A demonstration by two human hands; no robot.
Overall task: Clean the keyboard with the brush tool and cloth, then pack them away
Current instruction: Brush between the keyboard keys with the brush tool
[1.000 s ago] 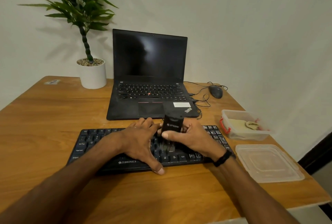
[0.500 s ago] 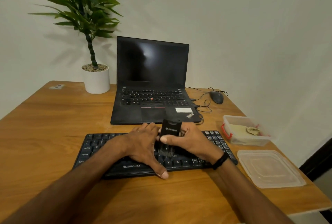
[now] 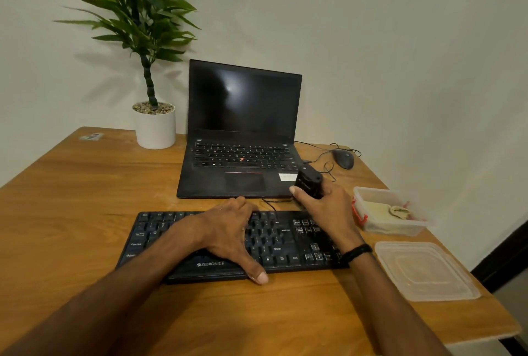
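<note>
A black keyboard (image 3: 288,244) lies on the wooden table in front of me. My left hand (image 3: 228,230) rests flat on its middle keys, thumb hooked over the front edge. My right hand (image 3: 323,210) grips the black brush tool (image 3: 308,181) above the keyboard's far right corner, just in front of the laptop; the bristles are hidden behind my fingers. A pale cloth (image 3: 380,208) lies inside the clear plastic box (image 3: 368,195) with a red clip at the right.
An open black laptop (image 3: 243,132) stands behind the keyboard. A wired mouse (image 3: 343,158) and its cables lie to the laptop's right. The box's clear lid (image 3: 423,270) sits near the table's right edge. A potted plant (image 3: 155,124) is at the back left.
My right hand has carried the brush tool off the middle keys, to the right and away from me. My left hand has stayed on the keyboard.
</note>
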